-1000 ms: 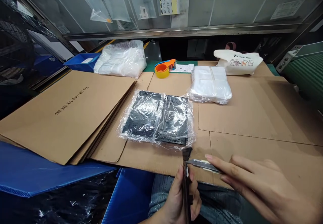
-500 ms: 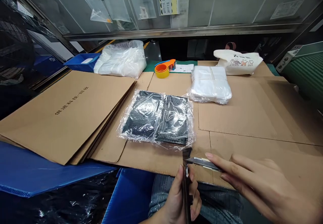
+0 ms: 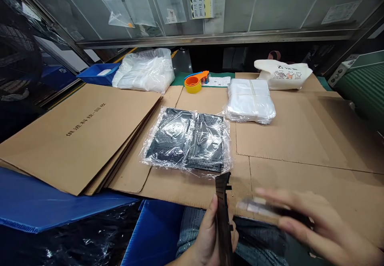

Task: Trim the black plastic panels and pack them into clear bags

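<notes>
A black plastic panel [image 3: 223, 214] with small tabs along its right edge stands on end in my left hand [image 3: 207, 234], thumb on one side and fingers behind. To its right, my right hand [image 3: 318, 222] is closed around a utility knife [image 3: 270, 209], smeared by motion. The knife's blade points left and is apart from the panel. Beyond the panel's top end, two clear plastic bags [image 3: 188, 166] lie side by side, each with dark slotted plastic parts [image 3: 207, 142] inside.
Flat cardboard sheets [image 3: 81, 134] are stacked at left, above a blue plastic sheet [image 3: 60, 202]. Behind the bagged parts are an orange tape dispenser [image 3: 196, 81], a bundle of clear bags [image 3: 250, 102] and a white cloth pouch [image 3: 283, 75]. A blue tray [image 3: 97, 74] sits at back left.
The knife has moved right, away from the panel's top end, with my right hand. My left hand has turned the panel so that more of its broad face shows.
</notes>
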`<move>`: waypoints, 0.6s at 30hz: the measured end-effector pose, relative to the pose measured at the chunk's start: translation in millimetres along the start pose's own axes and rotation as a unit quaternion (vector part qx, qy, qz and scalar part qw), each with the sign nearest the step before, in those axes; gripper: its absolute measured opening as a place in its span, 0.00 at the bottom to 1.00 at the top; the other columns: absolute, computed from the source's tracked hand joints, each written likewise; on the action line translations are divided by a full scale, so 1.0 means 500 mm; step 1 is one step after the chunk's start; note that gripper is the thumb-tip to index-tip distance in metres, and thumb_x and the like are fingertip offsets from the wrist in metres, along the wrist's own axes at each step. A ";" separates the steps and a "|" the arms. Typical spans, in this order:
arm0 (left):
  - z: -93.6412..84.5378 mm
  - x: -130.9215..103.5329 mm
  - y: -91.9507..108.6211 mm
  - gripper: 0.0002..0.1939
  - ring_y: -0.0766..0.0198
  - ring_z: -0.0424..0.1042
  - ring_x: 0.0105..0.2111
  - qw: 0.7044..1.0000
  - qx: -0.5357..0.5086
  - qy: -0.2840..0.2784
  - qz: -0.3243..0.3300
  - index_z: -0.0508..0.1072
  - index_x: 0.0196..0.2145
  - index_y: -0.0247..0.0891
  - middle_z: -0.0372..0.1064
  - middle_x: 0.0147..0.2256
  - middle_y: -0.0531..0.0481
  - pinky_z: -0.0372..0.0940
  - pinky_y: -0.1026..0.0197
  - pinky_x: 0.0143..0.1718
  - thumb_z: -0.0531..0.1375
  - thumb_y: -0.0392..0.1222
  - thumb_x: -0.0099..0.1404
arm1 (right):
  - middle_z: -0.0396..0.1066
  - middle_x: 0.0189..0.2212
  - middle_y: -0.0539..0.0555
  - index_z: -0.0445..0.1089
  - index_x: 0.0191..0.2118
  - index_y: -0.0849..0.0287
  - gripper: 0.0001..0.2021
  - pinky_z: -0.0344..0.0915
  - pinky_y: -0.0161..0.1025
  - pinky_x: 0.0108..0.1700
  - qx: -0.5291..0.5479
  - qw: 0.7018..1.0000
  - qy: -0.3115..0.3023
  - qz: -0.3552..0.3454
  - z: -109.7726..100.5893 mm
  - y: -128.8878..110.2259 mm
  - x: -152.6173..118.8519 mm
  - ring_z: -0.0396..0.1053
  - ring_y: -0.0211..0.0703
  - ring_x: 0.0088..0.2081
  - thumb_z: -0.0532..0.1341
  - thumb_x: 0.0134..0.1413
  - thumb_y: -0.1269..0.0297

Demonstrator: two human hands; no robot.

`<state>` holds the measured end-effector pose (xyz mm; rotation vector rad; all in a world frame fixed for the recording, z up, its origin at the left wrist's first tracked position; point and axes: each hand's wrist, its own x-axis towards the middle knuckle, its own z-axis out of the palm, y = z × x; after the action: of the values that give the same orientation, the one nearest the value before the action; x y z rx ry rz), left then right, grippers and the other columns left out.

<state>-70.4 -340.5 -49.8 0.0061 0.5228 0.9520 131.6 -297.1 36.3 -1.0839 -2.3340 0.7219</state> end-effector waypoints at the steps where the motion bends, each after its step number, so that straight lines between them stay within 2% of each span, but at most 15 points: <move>1: 0.004 -0.002 0.008 0.22 0.77 0.47 0.07 1.000 -0.010 0.008 0.017 0.72 0.25 0.34 0.50 0.09 0.61 0.43 0.72 0.09 0.63 0.58 0.61 | 0.73 0.49 0.51 0.62 0.60 0.45 0.17 0.72 0.35 0.44 -0.004 0.998 0.046 0.035 0.007 0.019 -0.002 0.74 0.44 0.47 0.53 0.68 0.57; 3: 0.010 -0.005 0.026 0.19 0.76 0.52 0.08 0.997 -0.020 0.054 0.059 0.73 0.25 0.34 0.55 0.11 0.60 0.47 0.73 0.10 0.67 0.54 0.58 | 0.72 0.51 0.55 0.65 0.58 0.51 0.17 0.72 0.37 0.44 -0.032 0.987 0.123 0.096 0.024 0.068 -0.007 0.73 0.48 0.48 0.54 0.67 0.57; 5: 0.017 -0.009 0.043 0.16 0.72 0.64 0.13 0.988 -0.010 0.115 0.101 0.76 0.30 0.34 0.66 0.16 0.56 0.58 0.73 0.14 0.68 0.51 0.57 | 0.73 0.48 0.57 0.66 0.57 0.55 0.18 0.73 0.37 0.37 -0.085 0.971 0.164 0.151 0.043 0.123 -0.016 0.74 0.48 0.45 0.54 0.67 0.55; 7: 0.029 -0.011 0.056 0.16 0.65 0.75 0.25 0.970 0.010 0.184 0.159 0.77 0.38 0.35 0.75 0.28 0.50 0.68 0.69 0.25 0.67 0.51 0.60 | 0.72 0.38 0.57 0.66 0.57 0.57 0.20 0.70 0.37 0.29 -0.166 0.946 0.194 0.201 0.061 0.173 -0.033 0.73 0.46 0.35 0.51 0.67 0.53; 10: 0.052 -0.006 0.066 0.16 0.57 0.76 0.43 0.930 0.031 0.267 0.251 0.76 0.44 0.36 0.76 0.43 0.44 0.72 0.62 0.41 0.64 0.49 0.63 | 0.65 0.29 0.54 0.68 0.56 0.60 0.22 0.64 0.38 0.22 -0.285 0.900 0.214 0.251 0.086 0.229 -0.067 0.68 0.45 0.26 0.47 0.69 0.53; 13: 0.069 0.005 0.063 0.17 0.54 0.73 0.49 0.918 0.031 0.266 0.293 0.77 0.42 0.36 0.75 0.45 0.43 0.70 0.58 0.48 0.66 0.50 0.59 | 0.64 0.30 0.58 0.71 0.53 0.64 0.23 0.65 0.41 0.26 -0.345 0.881 0.215 0.243 0.110 0.262 -0.094 0.66 0.50 0.30 0.46 0.69 0.56; 16: 0.074 0.013 0.053 0.20 0.51 0.75 0.45 0.923 0.054 0.241 0.294 0.78 0.35 0.35 0.77 0.40 0.44 0.71 0.54 0.47 0.71 0.54 0.51 | 0.65 0.32 0.62 0.72 0.51 0.67 0.23 0.67 0.48 0.32 -0.385 0.867 0.217 0.230 0.124 0.276 -0.104 0.63 0.54 0.34 0.45 0.69 0.58; 18: 0.074 0.013 0.045 0.20 0.51 0.75 0.43 0.926 0.078 0.239 0.281 0.78 0.31 0.35 0.77 0.37 0.45 0.70 0.54 0.47 0.72 0.54 0.48 | 0.67 0.37 0.66 0.72 0.51 0.69 0.24 0.68 0.54 0.38 -0.382 0.869 0.210 0.236 0.124 0.272 -0.100 0.64 0.58 0.38 0.46 0.69 0.57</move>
<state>-69.2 -314.1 -14.8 0.0716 1.0847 1.4824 198.0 -278.2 -105.3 -1.9533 -1.9809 -0.3529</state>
